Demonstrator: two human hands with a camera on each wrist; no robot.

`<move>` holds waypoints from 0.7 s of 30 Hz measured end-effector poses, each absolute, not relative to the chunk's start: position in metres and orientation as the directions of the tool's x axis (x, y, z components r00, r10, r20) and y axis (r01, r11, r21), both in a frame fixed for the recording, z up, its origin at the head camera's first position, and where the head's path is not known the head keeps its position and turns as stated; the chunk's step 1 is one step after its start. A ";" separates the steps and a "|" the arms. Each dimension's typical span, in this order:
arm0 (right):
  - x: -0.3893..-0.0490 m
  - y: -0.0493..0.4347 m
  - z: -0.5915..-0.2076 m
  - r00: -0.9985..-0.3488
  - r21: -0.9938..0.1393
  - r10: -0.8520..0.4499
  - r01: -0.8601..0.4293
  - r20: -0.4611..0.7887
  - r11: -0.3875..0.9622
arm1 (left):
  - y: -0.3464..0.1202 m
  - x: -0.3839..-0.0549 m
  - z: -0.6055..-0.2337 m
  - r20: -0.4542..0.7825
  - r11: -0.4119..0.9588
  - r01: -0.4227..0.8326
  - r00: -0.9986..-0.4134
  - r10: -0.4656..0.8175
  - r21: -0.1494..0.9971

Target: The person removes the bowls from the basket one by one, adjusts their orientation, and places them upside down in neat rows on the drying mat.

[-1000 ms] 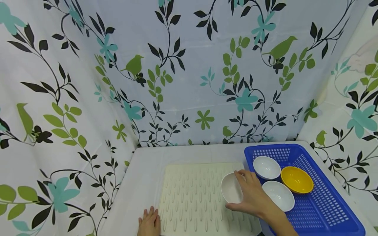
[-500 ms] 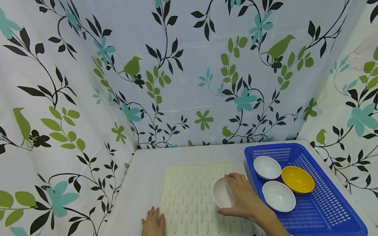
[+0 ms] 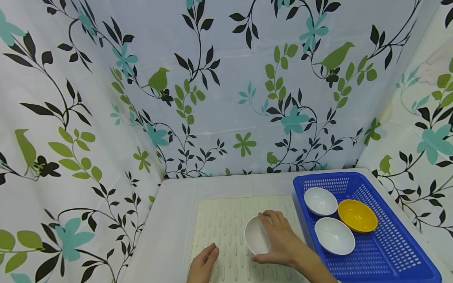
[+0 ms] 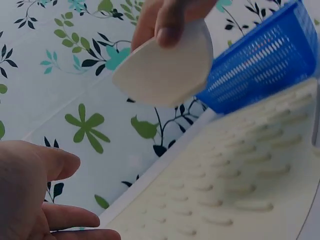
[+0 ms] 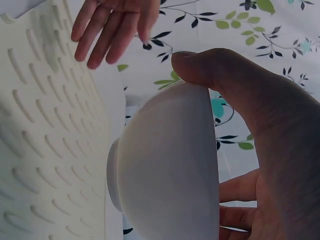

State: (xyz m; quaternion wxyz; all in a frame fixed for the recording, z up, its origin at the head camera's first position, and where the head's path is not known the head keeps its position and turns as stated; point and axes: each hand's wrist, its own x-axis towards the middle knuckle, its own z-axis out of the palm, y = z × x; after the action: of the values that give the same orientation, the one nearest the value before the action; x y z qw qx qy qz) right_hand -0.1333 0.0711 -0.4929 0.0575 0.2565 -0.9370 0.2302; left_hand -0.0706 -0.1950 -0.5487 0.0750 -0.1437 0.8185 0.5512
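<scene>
A white bowl (image 3: 255, 236) is held above the ribbed cream mat (image 3: 226, 212) by my right hand (image 3: 283, 241). The thumb and fingers grip opposite sides of its rim. In the right wrist view the bowl (image 5: 167, 160) is seen from its side, with its foot facing the mat. My left hand (image 3: 203, 263) is over the mat's left part, apart from the bowl, fingers extended and holding nothing. The left wrist view shows that hand (image 4: 30, 190) with thumb and fingers spread, and the bowl (image 4: 165, 70) ahead of it.
On the right stands a blue perforated basket (image 3: 378, 255). Inside it sit a far white bowl (image 3: 320, 201), a nearer white bowl (image 3: 334, 236) and a yellow bowl (image 3: 357, 215). Patterned curtains (image 3: 219, 114) enclose the white table (image 3: 170, 204) behind and at both sides.
My right hand has carried the white bowl leftward and slightly nearer over the mat. The left hand has lifted from beside the mat's left edge and moved right, toward the bowl.
</scene>
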 end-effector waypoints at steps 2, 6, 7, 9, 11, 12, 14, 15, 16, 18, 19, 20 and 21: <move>-0.132 0.067 -0.492 -0.851 -0.400 -0.469 -0.526 0.238 0.751 | -0.189 -0.073 -0.545 -0.324 0.227 -0.331 -0.943 -0.070 0.916; -0.129 0.061 -0.488 -0.833 -0.395 -0.494 -0.552 0.247 0.734 | -0.176 -0.076 -0.541 -0.356 -0.025 -0.358 -0.932 0.069 0.933; -0.128 0.060 -0.487 -0.830 -0.394 -0.501 -0.558 0.248 0.730 | -0.173 -0.076 -0.539 -0.354 -0.077 -0.362 -0.929 0.106 0.929; -0.127 0.057 -0.487 -0.824 -0.388 -0.512 -0.566 0.243 0.727 | -0.169 -0.076 -0.536 -0.347 -0.154 -0.373 -0.922 0.173 0.915; -0.127 0.056 -0.487 -0.817 -0.379 -0.523 -0.576 0.241 0.724 | -0.165 -0.077 -0.534 -0.328 -0.213 -0.377 -0.916 0.232 0.901; -0.127 0.055 -0.487 -0.813 -0.374 -0.528 -0.582 0.245 0.722 | -0.163 -0.077 -0.533 -0.320 -0.235 -0.380 -0.912 0.257 0.895; -0.127 0.054 -0.488 -0.805 -0.363 -0.537 -0.593 0.252 0.719 | -0.160 -0.078 -0.533 -0.306 -0.271 -0.383 -0.908 0.287 0.883; -0.127 0.053 -0.488 -0.801 -0.357 -0.541 -0.598 0.256 0.717 | -0.159 -0.078 -0.533 -0.299 -0.286 -0.384 -0.906 0.300 0.878; -0.127 0.052 -0.488 -0.798 -0.351 -0.544 -0.602 0.259 0.717 | -0.158 -0.079 -0.534 -0.291 -0.300 -0.384 -0.905 0.311 0.873; -0.127 0.051 -0.488 -0.795 -0.350 -0.548 -0.607 0.261 0.714 | -0.156 -0.079 -0.534 -0.277 -0.324 -0.383 -0.903 0.329 0.865; -0.127 0.051 -0.487 -0.794 -0.351 -0.549 -0.608 0.261 0.712 | -0.156 -0.079 -0.535 -0.270 -0.334 -0.382 -0.902 0.336 0.861; -0.127 0.051 -0.487 -0.793 -0.352 -0.551 -0.609 0.260 0.710 | -0.156 -0.079 -0.535 -0.262 -0.345 -0.380 -0.902 0.344 0.858; -0.127 0.050 -0.487 -0.792 -0.354 -0.552 -0.610 0.259 0.709 | -0.155 -0.080 -0.535 -0.255 -0.353 -0.379 -0.902 0.349 0.855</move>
State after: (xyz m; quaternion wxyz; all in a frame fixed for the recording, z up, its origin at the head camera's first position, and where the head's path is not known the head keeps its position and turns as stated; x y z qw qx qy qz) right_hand -0.1272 0.0502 -0.4869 0.0673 0.3150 -0.9220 0.2148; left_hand -0.0798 -0.1553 -0.5354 0.2213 -0.0140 0.5238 0.8225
